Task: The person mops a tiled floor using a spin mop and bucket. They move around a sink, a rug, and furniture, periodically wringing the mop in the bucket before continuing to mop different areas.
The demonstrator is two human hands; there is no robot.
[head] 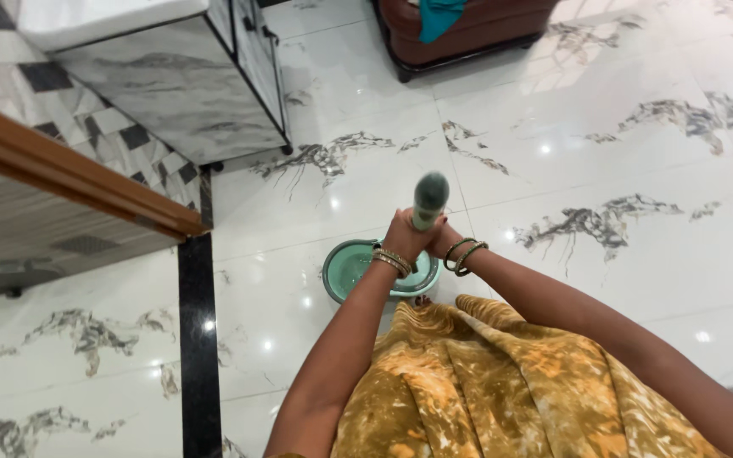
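Observation:
Both my hands clasp an upright pole with a grey-green grip end [430, 199] that points toward the camera. My left hand [402, 237] wraps it from the left and my right hand [444, 239] from the right, both with bangles at the wrist. Directly below the hands stands a teal round bucket [341, 273] on the white marble floor; the pole's lower part is hidden behind my hands. My mustard-yellow patterned garment [502, 382] fills the lower middle of the view.
A marble-fronted cabinet [180, 93] stands at upper left beside a chequered tiled wall and a wooden ledge [69, 170]. A black floor strip [199, 339] runs down the left. A brown sofa [468, 25] with teal cloth sits at the top.

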